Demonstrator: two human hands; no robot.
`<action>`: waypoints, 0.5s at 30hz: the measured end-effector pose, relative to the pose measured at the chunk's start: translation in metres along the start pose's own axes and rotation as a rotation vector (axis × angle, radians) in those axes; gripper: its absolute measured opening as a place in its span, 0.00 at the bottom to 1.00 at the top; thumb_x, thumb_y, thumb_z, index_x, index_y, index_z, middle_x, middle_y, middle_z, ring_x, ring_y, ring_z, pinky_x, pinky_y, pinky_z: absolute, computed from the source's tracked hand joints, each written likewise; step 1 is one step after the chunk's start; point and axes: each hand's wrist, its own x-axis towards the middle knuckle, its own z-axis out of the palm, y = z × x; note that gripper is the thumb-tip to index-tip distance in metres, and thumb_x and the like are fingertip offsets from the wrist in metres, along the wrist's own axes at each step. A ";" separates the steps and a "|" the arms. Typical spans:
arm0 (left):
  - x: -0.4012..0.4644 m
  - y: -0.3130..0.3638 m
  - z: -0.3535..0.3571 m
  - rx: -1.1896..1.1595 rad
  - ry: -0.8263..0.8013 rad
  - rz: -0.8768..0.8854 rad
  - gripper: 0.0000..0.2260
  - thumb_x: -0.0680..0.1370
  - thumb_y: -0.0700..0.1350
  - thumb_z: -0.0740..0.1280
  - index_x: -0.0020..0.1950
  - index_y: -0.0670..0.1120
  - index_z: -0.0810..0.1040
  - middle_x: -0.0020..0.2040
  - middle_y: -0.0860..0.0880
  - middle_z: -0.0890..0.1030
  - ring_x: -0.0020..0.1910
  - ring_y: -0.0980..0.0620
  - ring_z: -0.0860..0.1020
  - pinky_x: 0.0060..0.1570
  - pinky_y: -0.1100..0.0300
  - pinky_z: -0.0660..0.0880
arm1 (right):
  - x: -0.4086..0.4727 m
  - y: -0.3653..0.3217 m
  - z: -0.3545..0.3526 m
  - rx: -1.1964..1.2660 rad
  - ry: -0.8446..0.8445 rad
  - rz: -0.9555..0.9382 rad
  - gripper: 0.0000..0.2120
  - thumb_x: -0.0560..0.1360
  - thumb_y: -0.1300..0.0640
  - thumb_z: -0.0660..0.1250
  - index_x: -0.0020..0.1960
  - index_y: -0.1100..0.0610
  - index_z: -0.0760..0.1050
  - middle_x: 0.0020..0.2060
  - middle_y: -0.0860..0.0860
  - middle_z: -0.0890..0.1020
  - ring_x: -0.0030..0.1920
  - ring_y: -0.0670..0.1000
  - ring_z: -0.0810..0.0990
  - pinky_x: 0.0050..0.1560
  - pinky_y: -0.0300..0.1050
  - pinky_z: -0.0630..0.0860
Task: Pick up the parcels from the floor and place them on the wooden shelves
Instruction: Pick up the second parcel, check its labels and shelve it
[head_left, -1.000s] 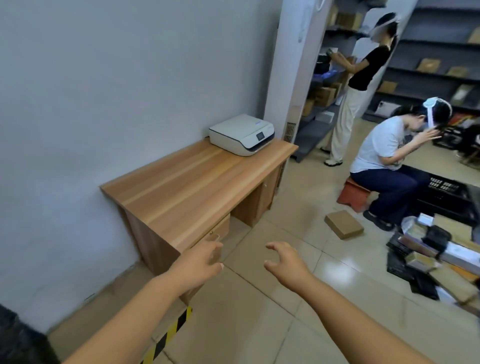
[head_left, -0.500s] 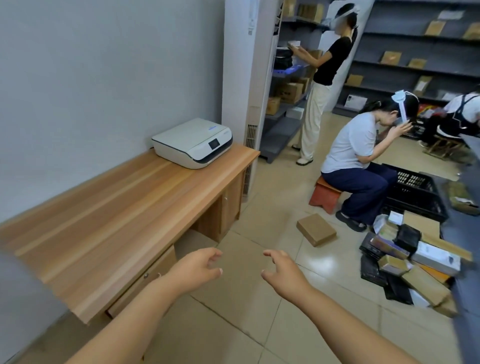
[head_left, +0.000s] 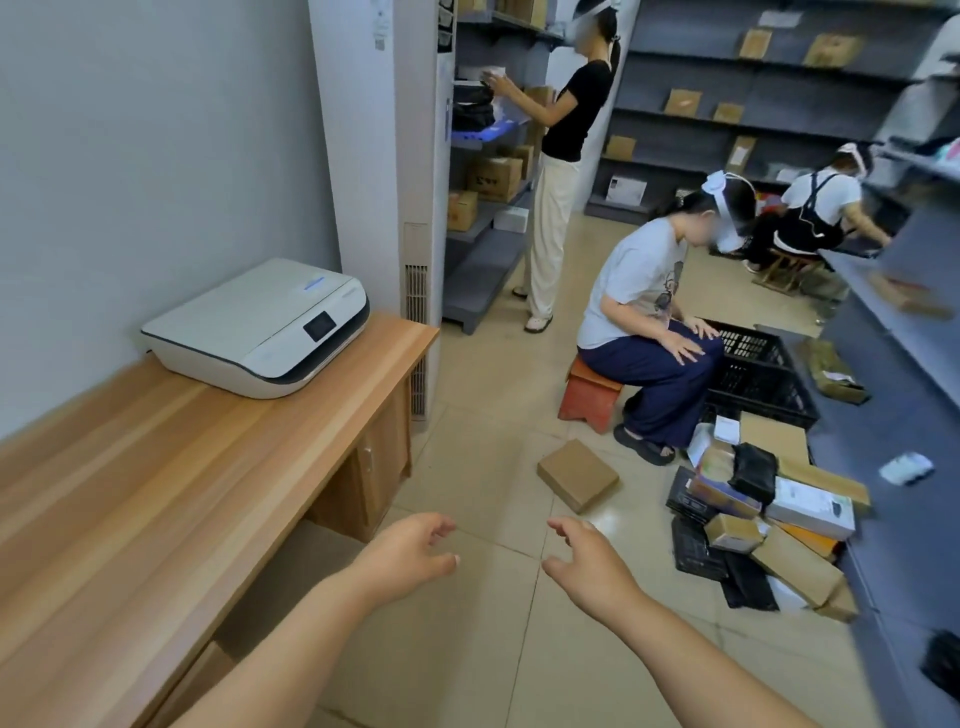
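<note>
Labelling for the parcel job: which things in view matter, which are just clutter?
Job:
flat brown box alone on the floor
parcel pile by the grey shelf
left hand, right hand, both empty

Clutter:
printer
wooden desk
red stool
black crate

Mixed parcels (head_left: 758, 525) heaped on floor

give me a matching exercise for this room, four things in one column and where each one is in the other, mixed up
Things:
1. printer
2. flat brown box
3. red stool
4. black crate

Places:
A. under the seated person in the grey shirt
B. on the wooden desk by the wall
C. alone on the floor tiles, left of the parcel pile
D. on the floor in front of the seated person's knees

Pairs: 1-B, 2-C, 3-A, 4-D
</note>
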 end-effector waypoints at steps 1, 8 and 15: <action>0.020 0.003 -0.006 0.011 -0.009 0.017 0.22 0.74 0.51 0.67 0.67 0.50 0.70 0.64 0.52 0.75 0.60 0.57 0.73 0.60 0.63 0.69 | 0.016 0.001 -0.008 0.005 0.010 0.020 0.25 0.74 0.55 0.63 0.70 0.52 0.64 0.66 0.50 0.69 0.67 0.48 0.68 0.65 0.43 0.66; 0.149 0.027 -0.029 0.067 -0.084 0.097 0.23 0.73 0.50 0.68 0.68 0.51 0.70 0.64 0.53 0.75 0.60 0.57 0.73 0.59 0.64 0.69 | 0.111 0.012 -0.047 0.037 0.050 0.100 0.25 0.73 0.55 0.64 0.69 0.53 0.65 0.66 0.50 0.70 0.66 0.48 0.68 0.65 0.43 0.66; 0.254 0.066 0.006 0.069 -0.190 0.132 0.23 0.72 0.49 0.70 0.65 0.50 0.72 0.61 0.53 0.76 0.54 0.59 0.73 0.57 0.62 0.71 | 0.176 0.064 -0.094 0.081 0.079 0.172 0.24 0.73 0.55 0.64 0.69 0.53 0.66 0.66 0.50 0.70 0.66 0.49 0.68 0.65 0.43 0.66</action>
